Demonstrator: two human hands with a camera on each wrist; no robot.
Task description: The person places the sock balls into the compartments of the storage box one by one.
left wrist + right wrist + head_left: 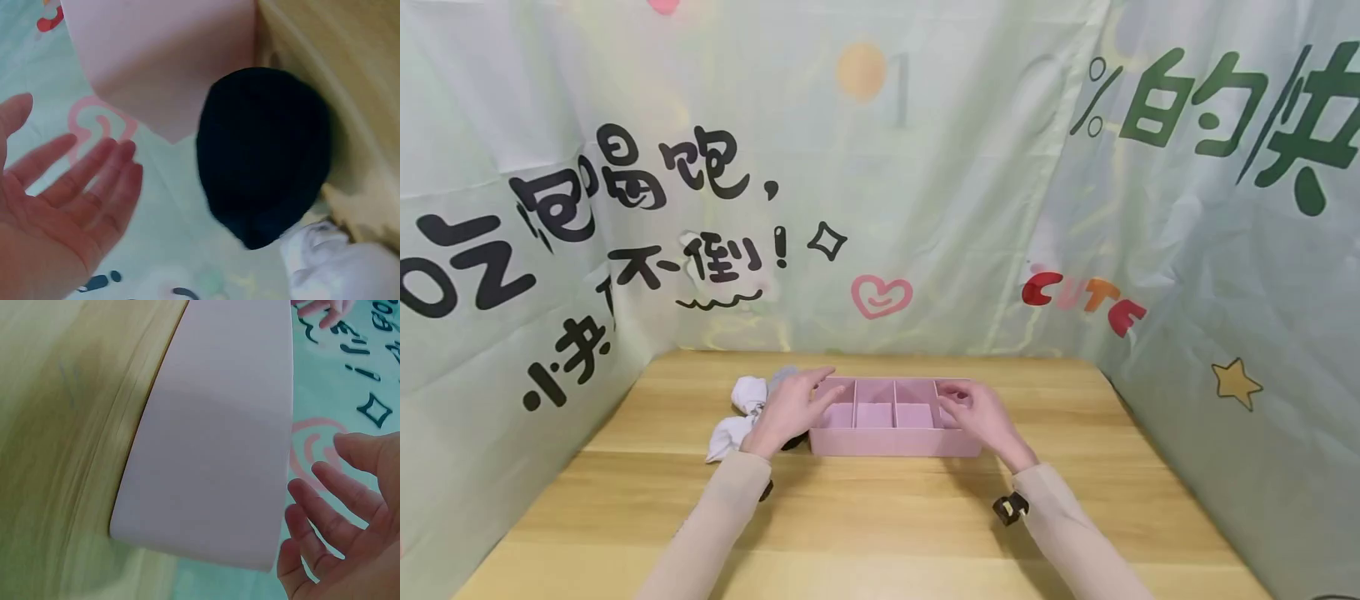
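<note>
A pink box (pixel 895 442) with a row of compartments sits on the wooden table. My left hand (pixel 787 415) hovers at its left end, thumb spread from the fingers, holding nothing. In the left wrist view a dark cloth bundle like a rolled sock (pixel 262 153) lies by the box's end wall, apart from my fingers (pixel 94 187). My right hand (pixel 981 415) is over the right end compartment and partly hides it. Its loosely bent fingers (pixel 328 519) hold nothing in the right wrist view. The compartments in the middle show bare pink floors.
Left of the box lie white cloth bundles (pixel 728 437) and a grey one (pixel 784 375), partly behind my left hand. Printed fabric sheets (pixel 955 208) hang at the back and both sides. The wooden tabletop (pixel 880 525) extends in front of the box.
</note>
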